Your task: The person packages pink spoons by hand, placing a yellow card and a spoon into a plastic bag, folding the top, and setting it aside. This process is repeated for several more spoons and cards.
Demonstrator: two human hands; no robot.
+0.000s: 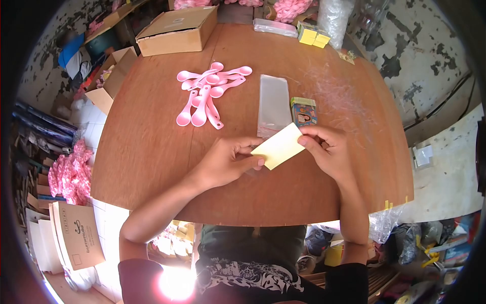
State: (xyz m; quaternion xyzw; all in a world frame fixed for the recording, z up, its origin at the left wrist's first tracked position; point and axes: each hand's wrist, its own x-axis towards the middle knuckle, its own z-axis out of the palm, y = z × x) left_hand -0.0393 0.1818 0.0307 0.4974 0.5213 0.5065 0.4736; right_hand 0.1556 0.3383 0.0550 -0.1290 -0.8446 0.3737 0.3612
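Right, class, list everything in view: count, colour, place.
Card: one, pale yellow, between both hands
Spoons: several, pink, table's left half
Clear bags: one stack, translucent, table centre
Small pack: one, multicoloured, beside clear bags
Blocks: several, yellow, far table edge
Boxes: three-plus, brown, table and left floor
Bundles: several, pink, far and left
Table: one, brown, centre
Clutter: uncountable, mixed, around the table
Other person: one, blue-and-grey clothing, upper left
Left hand: one, card's left
Right hand: one, card's right

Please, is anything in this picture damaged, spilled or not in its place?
The wall at the right looks damaged: its paint seems peeled in patches. Pale streaks cross the table, far right; I cannot tell if threads or scratches. Nothing looks spilled.
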